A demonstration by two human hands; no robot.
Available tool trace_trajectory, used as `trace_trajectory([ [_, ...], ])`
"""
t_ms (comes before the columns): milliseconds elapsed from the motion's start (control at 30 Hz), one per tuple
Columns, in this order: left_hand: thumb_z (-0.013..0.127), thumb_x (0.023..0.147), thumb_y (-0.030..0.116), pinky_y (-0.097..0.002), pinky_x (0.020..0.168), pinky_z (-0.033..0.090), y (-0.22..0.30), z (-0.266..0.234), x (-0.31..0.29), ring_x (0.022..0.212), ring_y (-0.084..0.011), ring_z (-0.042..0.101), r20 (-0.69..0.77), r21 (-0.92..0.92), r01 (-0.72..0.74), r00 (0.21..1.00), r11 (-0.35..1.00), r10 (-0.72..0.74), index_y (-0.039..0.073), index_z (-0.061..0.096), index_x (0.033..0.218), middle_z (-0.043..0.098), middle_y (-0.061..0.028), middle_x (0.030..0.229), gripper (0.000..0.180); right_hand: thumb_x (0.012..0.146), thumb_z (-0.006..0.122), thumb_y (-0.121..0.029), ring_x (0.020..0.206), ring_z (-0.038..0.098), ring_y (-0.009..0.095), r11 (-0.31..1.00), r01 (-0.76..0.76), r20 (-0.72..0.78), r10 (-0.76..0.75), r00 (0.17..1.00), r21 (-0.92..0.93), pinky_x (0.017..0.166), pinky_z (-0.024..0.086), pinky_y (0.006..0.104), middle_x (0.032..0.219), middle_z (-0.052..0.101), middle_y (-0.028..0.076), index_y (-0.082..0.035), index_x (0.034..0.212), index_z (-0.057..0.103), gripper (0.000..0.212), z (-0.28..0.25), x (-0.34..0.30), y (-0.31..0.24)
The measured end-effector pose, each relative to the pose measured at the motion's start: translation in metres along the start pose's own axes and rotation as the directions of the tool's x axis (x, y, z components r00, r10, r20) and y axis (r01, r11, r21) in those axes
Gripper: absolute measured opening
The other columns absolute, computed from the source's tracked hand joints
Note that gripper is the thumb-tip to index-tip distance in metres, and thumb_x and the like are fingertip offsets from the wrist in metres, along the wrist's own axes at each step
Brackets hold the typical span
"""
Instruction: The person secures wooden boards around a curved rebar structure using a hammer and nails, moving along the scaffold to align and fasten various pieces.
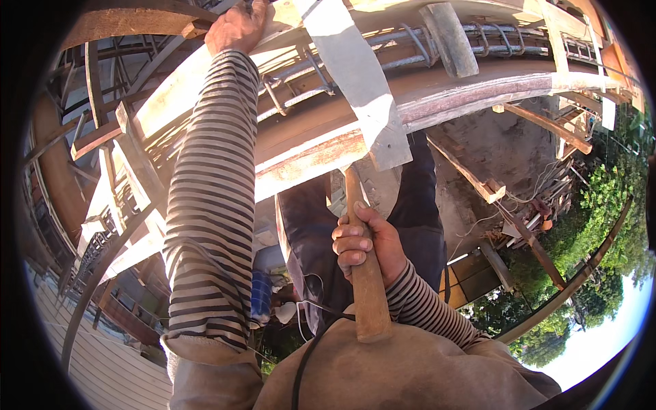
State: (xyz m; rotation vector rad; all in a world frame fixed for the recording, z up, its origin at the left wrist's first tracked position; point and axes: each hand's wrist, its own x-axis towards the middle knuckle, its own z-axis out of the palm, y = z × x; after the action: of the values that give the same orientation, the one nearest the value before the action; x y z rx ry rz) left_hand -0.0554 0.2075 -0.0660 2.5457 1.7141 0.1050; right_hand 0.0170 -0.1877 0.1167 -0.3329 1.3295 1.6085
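My left hand (236, 29) is stretched far forward in a striped sleeve, its fingers curled over the edge of a pale wooden formwork board (179, 92). In front of my body, my right hand (369, 244) is wrapped round a thick wooden tool handle (372, 294). The handle's butt points toward my chest. Its far end reaches the near formwork rail, and the tool's head cannot be made out. Just beyond it, a short grey-white plank (355, 75) lies across the formwork. Steel reinforcing bars (400, 61) with stirrups run inside the trough.
A second short crosspiece (449, 41) bridges the trough farther right. Timber props (471, 167) slant below on the right, near a woodpile and green trees (601, 225). Crossed timbers (130, 150) stand at the left. A dark cord (307, 362) hangs over my front.
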Motion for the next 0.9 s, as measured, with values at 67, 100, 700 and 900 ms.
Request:
trace_trajectory([
  [67,0.048,0.096,0.058,-0.0479,0.084,0.053,-0.009,-0.003,-0.005,0.097,-0.0384,0.068,0.069,0.166,-0.140,0.989,0.976,0.130,0.011,0.071,0.107,0.071,-0.0232,0.108,0.053,0.100,0.059,-0.027,0.056,0.049,0.006,0.999,-0.043,-0.007,0.042,0.999,-0.021,0.051,0.045,0.0244,0.075,0.048,-0.003,-0.004,0.102,0.056,0.023,0.002,-0.003,-0.003],
  [100,0.038,0.097,0.065,-0.0472,0.099,0.047,0.030,-0.053,-0.013,0.114,-0.0401,0.064,0.188,-0.230,0.125,0.979,0.965,-0.082,0.005,0.066,0.125,0.069,-0.0246,0.116,0.072,0.100,0.059,-0.025,0.056,0.048,0.006,0.999,-0.037,-0.005,0.037,0.999,-0.021,0.051,0.045,0.0245,0.075,0.048,-0.003,-0.004,0.101,0.056,0.021,0.002,-0.006,-0.006],
  [700,0.034,0.094,0.073,-0.0453,0.100,0.045,0.017,-0.043,-0.010,0.114,-0.0358,0.064,0.232,-0.129,0.214,0.956,0.968,-0.180,0.015,0.070,0.122,0.072,-0.0166,0.114,0.073,0.099,0.053,-0.016,0.058,0.048,0.006,0.964,-0.236,-0.045,0.233,0.972,-0.125,0.053,0.046,0.0255,0.078,0.048,-0.002,-0.002,0.106,0.058,0.017,-0.001,-0.024,-0.052],
  [900,0.037,0.095,0.067,-0.0473,0.096,0.046,0.025,-0.037,-0.008,0.108,-0.0364,0.066,0.206,-0.129,0.266,0.950,0.955,-0.236,0.015,0.071,0.111,0.073,-0.0150,0.107,0.065,0.101,0.057,-0.021,0.059,0.047,0.008,0.855,-0.367,-0.310,0.259,0.915,-0.367,0.054,0.045,0.0254,0.082,0.051,0.001,-0.006,0.113,0.052,0.020,0.020,-0.059,-0.109],
])
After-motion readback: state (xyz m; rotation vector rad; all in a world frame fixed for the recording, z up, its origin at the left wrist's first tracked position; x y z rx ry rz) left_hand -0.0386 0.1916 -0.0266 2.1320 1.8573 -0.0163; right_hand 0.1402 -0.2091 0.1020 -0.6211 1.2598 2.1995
